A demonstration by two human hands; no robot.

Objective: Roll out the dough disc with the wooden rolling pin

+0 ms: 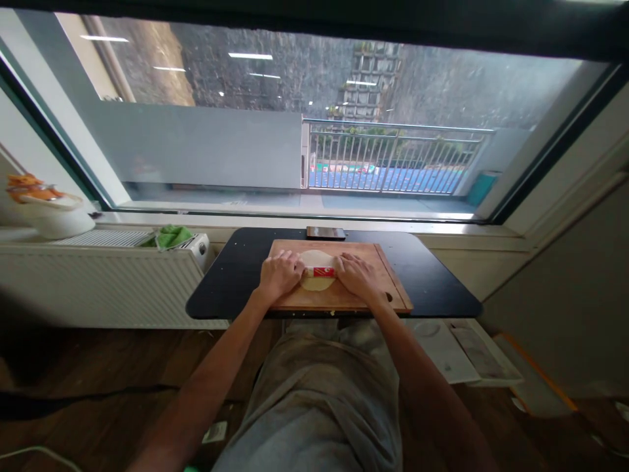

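Observation:
A flat round of pale dough point(317, 284) lies on a wooden cutting board point(393, 282). Across the dough rests a rolling pin point(323, 272) with a red label at its middle. My left hand point(281, 270) is closed over the pin's left end, and my right hand point(358, 272) over its right end. Both ends of the pin are hidden under my fingers. The dough shows above and below the pin, between my two hands.
The board sits on a black table point(437, 282) against the window sill. A phone-like dark slab point(325, 233) lies behind the board. To the left, a green cloth point(171, 236) rests on a white radiator point(122, 282), near a white pot point(61, 219).

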